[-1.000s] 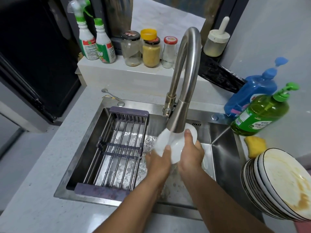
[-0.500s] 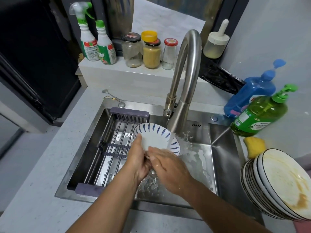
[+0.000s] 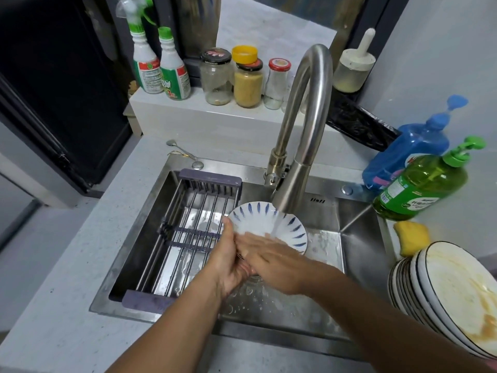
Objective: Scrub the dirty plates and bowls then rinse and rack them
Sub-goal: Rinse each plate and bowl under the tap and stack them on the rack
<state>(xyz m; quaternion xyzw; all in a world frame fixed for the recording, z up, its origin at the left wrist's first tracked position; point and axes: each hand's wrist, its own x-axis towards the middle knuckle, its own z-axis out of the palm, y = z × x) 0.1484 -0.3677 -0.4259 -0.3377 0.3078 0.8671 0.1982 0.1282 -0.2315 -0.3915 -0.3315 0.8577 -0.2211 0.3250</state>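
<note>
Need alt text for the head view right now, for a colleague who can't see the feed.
A person's left hand grips the rim of a white bowl with blue dashes under the running faucet while the right hand rubs inside it. A drying rack spans the sink's left side; a stack of dirty plates waits at right.

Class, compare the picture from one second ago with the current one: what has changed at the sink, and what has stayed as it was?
The bowl has been turned inside-up and shifted left, toward the rack. The left hand now grips its left rim; the right hand has moved to rub inside it with flat fingers. Water still runs from the tap; the dirty plates and sponge stay put.
</note>
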